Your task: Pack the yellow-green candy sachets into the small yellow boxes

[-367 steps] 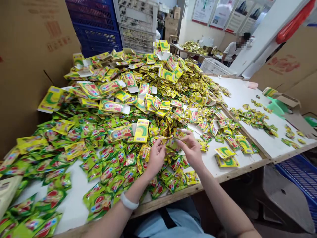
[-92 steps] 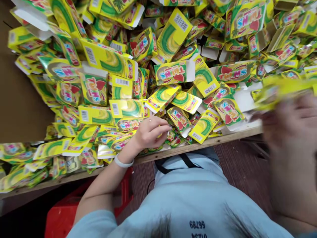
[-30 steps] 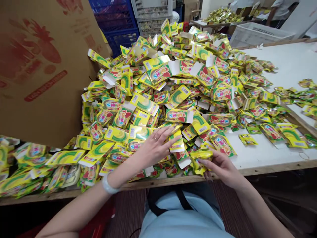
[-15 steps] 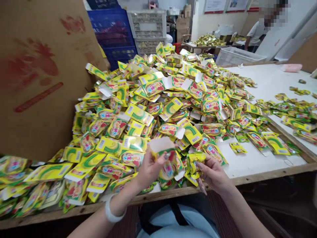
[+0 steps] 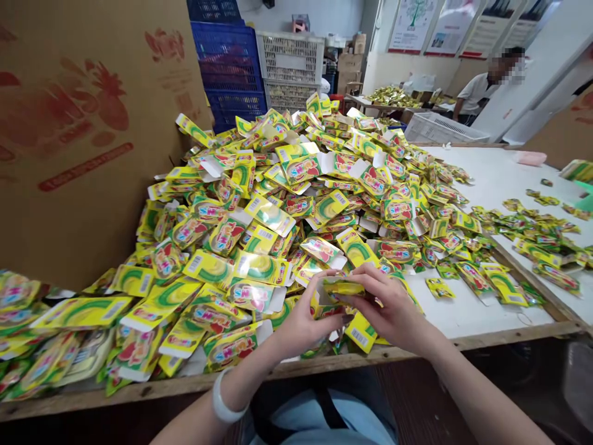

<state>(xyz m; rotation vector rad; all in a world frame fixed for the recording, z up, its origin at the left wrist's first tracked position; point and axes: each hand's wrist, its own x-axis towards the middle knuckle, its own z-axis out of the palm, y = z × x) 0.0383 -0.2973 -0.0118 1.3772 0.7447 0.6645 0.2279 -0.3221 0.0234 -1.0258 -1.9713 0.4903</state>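
Note:
In front of me at the table edge, my left hand (image 5: 301, 327) is closed around a small printed carton (image 5: 325, 298), whose pale inside shows. My right hand (image 5: 393, 309) is closed on yellow-green sachets (image 5: 345, 288) held at the carton's open end. How far they are inside is hidden by my fingers. Right below my hands lies a yellow carton (image 5: 361, 332). A heap of similar yellow, green and red cartons (image 5: 271, 213), many with white flaps open, spreads beyond and to the left of my hands.
A large brown cardboard box (image 5: 97, 204) stands at the left. Loose sachets (image 5: 523, 219) lie on the white tabletop (image 5: 486, 167) at the right, beside a wooden strip (image 5: 528, 278). Blue crates (image 5: 227, 62) and a white crate (image 5: 440, 128) stand behind. A person (image 5: 479, 93) is at the far right.
My hands have come together. The sachets in my right hand moved left and up to the carton's open end, and the carton in my left hand turned. The view has shifted slightly.

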